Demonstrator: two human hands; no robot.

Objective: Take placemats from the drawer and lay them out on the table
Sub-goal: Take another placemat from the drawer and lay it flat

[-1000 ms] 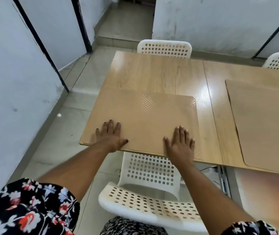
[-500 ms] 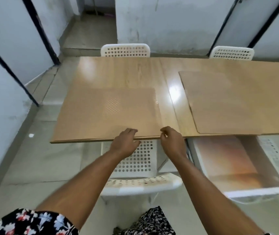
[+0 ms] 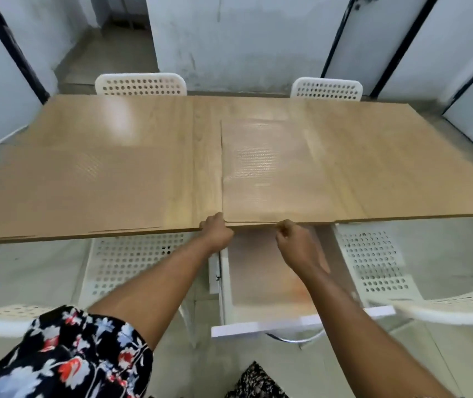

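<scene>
Both hands are working the near edge of the right placemat (image 3: 264, 173). Left hand (image 3: 217, 230) is curling its fingers over the mat's near-left corner, thumb side up against the table edge, gripping it. Right hand (image 3: 297, 244) is pinching the mat's near edge further right, fingers bunched tight, knuckles facing the camera. Motion blur is hiding the exact finger contact there, but the grip looks closed on the edge. This mat is lying flat on the table (image 3: 154, 116), right of centre, with its near edge overhanging the table edge slightly where the hands are holding it. A second placemat (image 3: 86, 185) is lying flat on the left half of the table, near edge roughly flush with the table edge, well apart from both hands. Both mats are tan, close to the tabletop colour, with a faint dotted texture catching the light. Directly under the hands a white drawer (image 3: 258, 327) is standing pulled out, showing a pale orange-tinted surface inside; can't tell whether that is more mats or a liner. White perforated chairs: near left chair (image 3: 131, 262), near right chair (image 3: 373, 259), and two at the far side, far left chair (image 3: 141, 84) and far right chair (image 3: 326, 88). Floral sleeve (image 3: 65, 357) is showing at bottom left.
</scene>
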